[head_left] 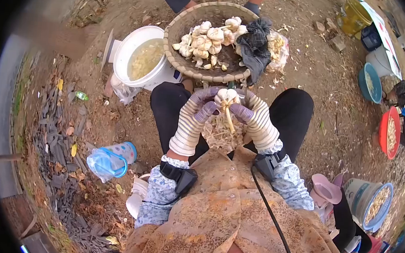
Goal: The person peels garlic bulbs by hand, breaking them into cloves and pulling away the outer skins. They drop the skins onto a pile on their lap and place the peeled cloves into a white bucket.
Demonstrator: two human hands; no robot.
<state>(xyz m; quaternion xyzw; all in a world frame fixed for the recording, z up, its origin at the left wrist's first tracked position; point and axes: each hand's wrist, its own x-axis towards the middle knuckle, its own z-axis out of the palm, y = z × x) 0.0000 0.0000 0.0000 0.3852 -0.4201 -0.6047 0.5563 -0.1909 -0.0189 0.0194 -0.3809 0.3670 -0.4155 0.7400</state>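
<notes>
Left hand [194,110] and right hand [259,114], both gloved, fingers narrow, pinching one garlic bulb [226,97] between them; its stem [230,121] points back toward the wearer. Loose skins [217,136] below the fingers. Just ahead of them: woven basket [207,76] with more garlic heads [201,43], dark cloth [256,47] over its right rim. Ahead-left: white bucket [156,78], pale pieces [145,62] in liquid. Well off right: red basin [383,134].

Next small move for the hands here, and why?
I'd have the left hand and right hand prise the garlic bulb apart, probably starting near the stem. The bulb looks whole, both hands hold it from opposite sides, and loose cloves lie in the woven basket in front.
</notes>
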